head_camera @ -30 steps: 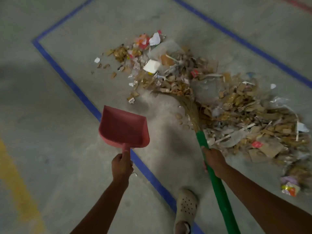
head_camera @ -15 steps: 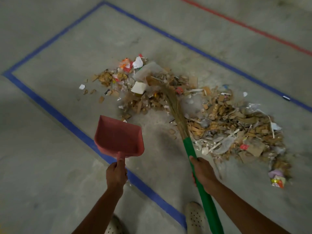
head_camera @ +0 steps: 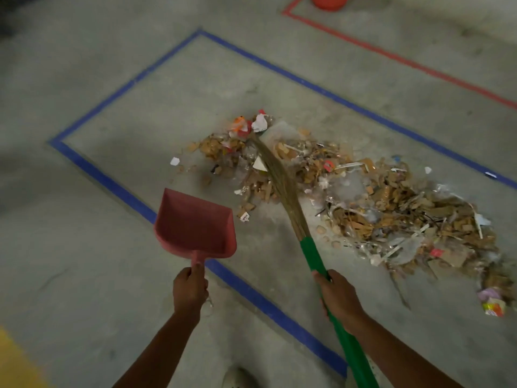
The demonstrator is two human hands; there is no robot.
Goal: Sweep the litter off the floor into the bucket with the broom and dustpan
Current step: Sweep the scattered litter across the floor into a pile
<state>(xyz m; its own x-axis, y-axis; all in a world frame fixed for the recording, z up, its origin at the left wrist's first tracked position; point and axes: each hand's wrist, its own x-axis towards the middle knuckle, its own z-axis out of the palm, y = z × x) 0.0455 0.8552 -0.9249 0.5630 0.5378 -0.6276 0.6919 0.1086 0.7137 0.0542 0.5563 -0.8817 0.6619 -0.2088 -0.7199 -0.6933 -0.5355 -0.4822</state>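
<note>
**A:** What sits nearest?

**B:** The two hands. The left hand (head_camera: pixel 190 289) is clenched round the stub handle of the red dustpan (head_camera: pixel 195 225). The pan seems to hang tilted above the floor (head_camera: pixel 84 275), over the blue tape line (head_camera: pixel 112 183). I see nothing in it. The right hand (head_camera: pixel 338 298) is wrapped round the green handle of the broom (head_camera: pixel 316 256).

**A:** And the bristles?

**B:** They reach into the litter (head_camera: pixel 377 208), a long heap of cardboard scraps, paper and clear plastic inside the blue rectangle. Their tip lies at the heap's far left end.

**A:** Which step, then?

**B:** Gathering, I judge: drawing the far scraps nearer before any scooping.

**A:** What does the next move call for?

**B:** The pan's lip flat on the floor just beside the heap, mouth facing it, then short strokes toward it. The plastic film will likely snag and flutter.

**A:** The bucket?

**B:** An orange-red bucket (head_camera: pixel 329 1) shows at the top edge, beyond the red tape line (head_camera: pixel 391 56), well apart from the heap. A loaded pan would need a level carry.
</note>
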